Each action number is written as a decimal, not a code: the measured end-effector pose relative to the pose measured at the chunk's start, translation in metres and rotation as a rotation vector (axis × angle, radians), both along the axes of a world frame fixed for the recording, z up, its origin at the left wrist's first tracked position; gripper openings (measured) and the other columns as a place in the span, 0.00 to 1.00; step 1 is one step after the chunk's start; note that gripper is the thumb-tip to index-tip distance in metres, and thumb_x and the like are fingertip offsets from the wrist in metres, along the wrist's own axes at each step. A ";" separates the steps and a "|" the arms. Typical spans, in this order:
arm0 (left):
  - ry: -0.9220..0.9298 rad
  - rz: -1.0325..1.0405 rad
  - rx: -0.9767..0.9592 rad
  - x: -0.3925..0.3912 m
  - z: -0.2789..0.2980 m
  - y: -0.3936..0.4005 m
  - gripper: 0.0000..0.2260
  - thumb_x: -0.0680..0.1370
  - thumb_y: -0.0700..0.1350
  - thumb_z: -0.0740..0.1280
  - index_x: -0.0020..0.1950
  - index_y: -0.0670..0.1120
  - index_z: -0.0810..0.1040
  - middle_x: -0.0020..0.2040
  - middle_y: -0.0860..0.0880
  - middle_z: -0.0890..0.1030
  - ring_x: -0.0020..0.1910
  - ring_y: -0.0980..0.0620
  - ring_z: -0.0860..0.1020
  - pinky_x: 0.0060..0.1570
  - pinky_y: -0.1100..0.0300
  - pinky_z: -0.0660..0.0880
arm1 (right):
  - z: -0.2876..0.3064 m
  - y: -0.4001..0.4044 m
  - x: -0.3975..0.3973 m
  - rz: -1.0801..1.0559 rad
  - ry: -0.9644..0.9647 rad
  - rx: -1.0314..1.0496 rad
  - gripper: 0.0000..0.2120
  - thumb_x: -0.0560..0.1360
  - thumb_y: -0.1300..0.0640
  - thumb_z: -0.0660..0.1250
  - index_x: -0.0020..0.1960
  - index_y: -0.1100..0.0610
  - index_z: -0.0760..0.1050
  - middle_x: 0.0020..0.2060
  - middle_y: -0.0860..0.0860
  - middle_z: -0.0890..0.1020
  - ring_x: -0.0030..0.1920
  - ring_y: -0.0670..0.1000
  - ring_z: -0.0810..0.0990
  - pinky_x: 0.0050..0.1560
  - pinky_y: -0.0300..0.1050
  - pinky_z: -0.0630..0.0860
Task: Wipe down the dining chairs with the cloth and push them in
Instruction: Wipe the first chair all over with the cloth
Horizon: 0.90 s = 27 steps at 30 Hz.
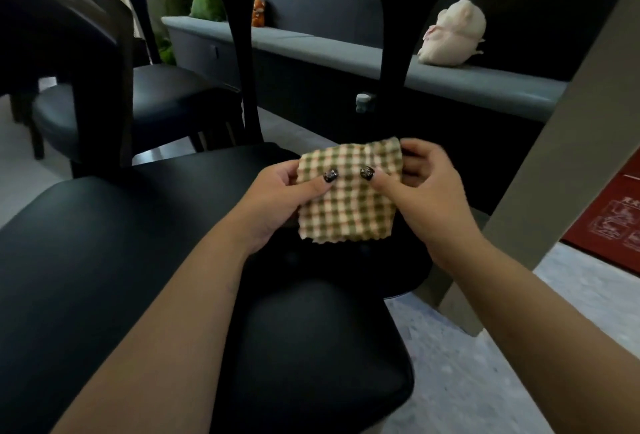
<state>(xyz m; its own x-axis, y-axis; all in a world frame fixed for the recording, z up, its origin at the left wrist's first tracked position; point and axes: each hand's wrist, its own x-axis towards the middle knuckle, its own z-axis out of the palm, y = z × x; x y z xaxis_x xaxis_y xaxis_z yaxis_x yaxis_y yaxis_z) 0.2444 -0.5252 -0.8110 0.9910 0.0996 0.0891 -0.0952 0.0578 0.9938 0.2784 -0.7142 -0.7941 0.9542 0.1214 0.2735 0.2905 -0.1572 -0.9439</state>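
We've got both hands pinching the checked cloth point(349, 196): left hand point(277, 203) and right hand point(429, 196) grip its sides, thumbs on top. It's held above the black chair seat point(104, 243). Table legs point(247, 52) behind it; second chair point(104, 101) left, plush toy point(453, 33) on grey bench point(311, 43), pale floor point(485, 364).

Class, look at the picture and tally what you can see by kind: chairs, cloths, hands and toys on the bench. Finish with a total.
Black chairs: 3
Checked cloth: 1
Hands: 2
Toys on the bench: 2
Total: 8
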 end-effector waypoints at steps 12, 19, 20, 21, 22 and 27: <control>0.129 0.042 -0.274 0.004 0.006 -0.010 0.15 0.82 0.48 0.61 0.60 0.39 0.78 0.56 0.39 0.83 0.51 0.46 0.82 0.48 0.53 0.82 | -0.021 0.014 0.002 0.175 -0.634 -0.418 0.07 0.72 0.60 0.71 0.50 0.57 0.79 0.47 0.49 0.78 0.48 0.47 0.78 0.47 0.49 0.78; 0.096 -0.020 -0.282 0.004 0.005 -0.005 0.21 0.75 0.55 0.65 0.61 0.42 0.79 0.55 0.42 0.82 0.51 0.46 0.81 0.47 0.52 0.82 | -0.015 0.018 0.009 0.274 0.008 0.157 0.10 0.78 0.61 0.64 0.42 0.65 0.80 0.40 0.61 0.83 0.44 0.57 0.83 0.49 0.54 0.80; 0.073 -0.019 -0.272 0.004 0.005 -0.005 0.20 0.74 0.52 0.67 0.61 0.41 0.79 0.55 0.42 0.83 0.50 0.47 0.81 0.46 0.53 0.82 | -0.014 0.019 0.008 0.305 0.101 0.255 0.10 0.78 0.62 0.63 0.44 0.65 0.80 0.41 0.60 0.84 0.45 0.57 0.83 0.50 0.51 0.80; 0.059 -0.024 -0.287 0.004 0.004 -0.006 0.21 0.73 0.49 0.70 0.62 0.39 0.78 0.55 0.42 0.83 0.49 0.47 0.82 0.45 0.53 0.82 | -0.013 0.019 0.009 0.341 0.191 0.352 0.10 0.78 0.63 0.61 0.46 0.65 0.80 0.43 0.59 0.84 0.46 0.56 0.83 0.51 0.50 0.80; 0.054 -0.023 -0.313 0.005 0.004 -0.006 0.23 0.72 0.47 0.71 0.64 0.38 0.77 0.54 0.42 0.83 0.48 0.47 0.82 0.45 0.53 0.82 | -0.013 0.019 0.009 0.378 0.270 0.436 0.10 0.78 0.63 0.60 0.48 0.65 0.80 0.45 0.59 0.84 0.47 0.56 0.83 0.52 0.49 0.79; 0.046 0.119 -0.285 0.010 0.001 -0.011 0.11 0.79 0.34 0.64 0.61 0.38 0.77 0.50 0.42 0.84 0.45 0.46 0.83 0.42 0.52 0.82 | -0.018 0.019 0.008 0.424 0.440 0.645 0.11 0.78 0.63 0.58 0.44 0.62 0.79 0.41 0.56 0.83 0.44 0.53 0.82 0.52 0.49 0.78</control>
<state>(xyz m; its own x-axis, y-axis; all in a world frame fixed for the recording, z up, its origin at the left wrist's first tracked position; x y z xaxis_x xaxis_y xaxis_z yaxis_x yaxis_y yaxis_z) 0.2542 -0.5362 -0.8105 0.9732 0.2300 -0.0041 -0.0732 0.3262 0.9425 0.2865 -0.6950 -0.8123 0.8987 0.4376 0.0300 -0.2065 0.4824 -0.8512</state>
